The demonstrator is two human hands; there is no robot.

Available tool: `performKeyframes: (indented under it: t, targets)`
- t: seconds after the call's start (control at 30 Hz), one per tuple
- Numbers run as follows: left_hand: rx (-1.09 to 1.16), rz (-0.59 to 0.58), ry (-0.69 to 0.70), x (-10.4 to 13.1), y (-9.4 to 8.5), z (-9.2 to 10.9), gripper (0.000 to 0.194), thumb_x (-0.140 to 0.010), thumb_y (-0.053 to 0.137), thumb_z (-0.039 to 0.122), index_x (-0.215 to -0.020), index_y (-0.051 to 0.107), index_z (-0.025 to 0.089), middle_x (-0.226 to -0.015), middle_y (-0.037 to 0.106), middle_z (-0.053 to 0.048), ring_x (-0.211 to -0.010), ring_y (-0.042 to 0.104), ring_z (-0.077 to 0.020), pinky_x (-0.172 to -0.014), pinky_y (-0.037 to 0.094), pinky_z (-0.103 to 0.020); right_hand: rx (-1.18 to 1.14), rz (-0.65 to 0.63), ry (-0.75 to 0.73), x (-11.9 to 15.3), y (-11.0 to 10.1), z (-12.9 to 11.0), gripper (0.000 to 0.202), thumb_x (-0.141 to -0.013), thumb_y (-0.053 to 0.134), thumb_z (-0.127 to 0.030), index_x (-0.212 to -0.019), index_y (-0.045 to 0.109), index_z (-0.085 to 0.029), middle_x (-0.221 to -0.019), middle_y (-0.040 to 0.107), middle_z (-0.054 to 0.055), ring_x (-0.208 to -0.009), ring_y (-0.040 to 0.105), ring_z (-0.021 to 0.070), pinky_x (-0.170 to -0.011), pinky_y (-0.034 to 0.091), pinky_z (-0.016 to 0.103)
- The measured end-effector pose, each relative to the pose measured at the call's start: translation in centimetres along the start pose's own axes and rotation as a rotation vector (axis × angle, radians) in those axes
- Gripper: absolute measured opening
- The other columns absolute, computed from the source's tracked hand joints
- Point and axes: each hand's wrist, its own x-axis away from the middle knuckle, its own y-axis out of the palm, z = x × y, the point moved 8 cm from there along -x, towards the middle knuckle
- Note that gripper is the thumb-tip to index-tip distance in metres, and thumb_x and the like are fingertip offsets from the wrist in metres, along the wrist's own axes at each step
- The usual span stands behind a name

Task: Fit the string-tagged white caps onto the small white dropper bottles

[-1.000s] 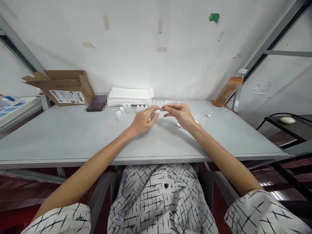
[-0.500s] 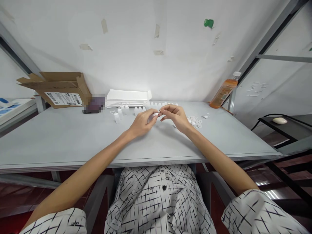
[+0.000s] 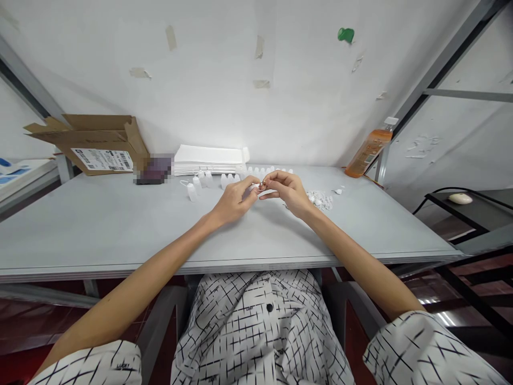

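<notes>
Above the middle of the table, my left hand is closed around a small white plastic bottle, mostly covered by the fingers. My right hand meets it fingertip to fingertip, thumb and forefinger pinched at the bottle's end; what they pinch is too small to make out. Several similar white bottles stand left of my left hand, some with a thin loop at the top. More bottles stand in rows behind both hands. A heap of small white plastic pieces lies just right of my right hand.
At the back left are an open cardboard box, a blurred dark object and a stack of white trays or sheets. An orange bottle leans at the back right. One loose white piece lies beyond the heap.
Both hands stay joined at almost the same place. The right fingers have shifted slightly at the bottle's end, and the view has tilted a little.
</notes>
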Motion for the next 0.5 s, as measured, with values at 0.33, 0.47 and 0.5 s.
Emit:
performKeyframes:
  t: [0.33, 0.47, 0.5]
  targets:
    - [0.007, -0.026, -0.003, -0.02, 0.14, -0.07, 0.025, -0.095, 0.04, 0.032, -0.1, 0.06, 0.018, -0.083, 0.067, -0.001, -0.074, 0.059, -0.0151, -0.068, 0.042, -0.026, -0.007, -0.004, -0.007, -0.08, -0.07, 0.1, 0.024, -0.075, 0.079, -0.037, -0.077, 0.067, -0.017, -0.078, 0.069, 0.002, -0.08, 0.07, 0.0173, -0.076, 0.064, 0.036]
    - [0.011, -0.031, -0.006, 0.0, 0.18, -0.18, 0.026, -0.095, 0.04, 0.033, -0.1, 0.06, 0.018, -0.082, 0.067, 0.0, -0.073, 0.058, -0.0149, -0.068, 0.041, -0.025, -0.011, -0.009, -0.005, -0.05, 0.03, 0.16, 0.024, -0.075, 0.08, -0.037, -0.077, 0.067, -0.017, -0.078, 0.069, 0.002, -0.08, 0.07, 0.017, -0.077, 0.064, 0.037]
    - [0.012, -0.026, -0.007, 0.01, 0.15, -0.21, 0.026, -0.095, 0.04, 0.034, -0.1, 0.06, 0.018, -0.082, 0.066, 0.0, -0.072, 0.057, -0.0148, -0.067, 0.041, -0.025, -0.012, -0.009, -0.002, -0.05, 0.04, 0.2, 0.025, -0.075, 0.08, -0.038, -0.077, 0.067, -0.017, -0.078, 0.069, 0.002, -0.08, 0.07, 0.017, -0.078, 0.064, 0.037]
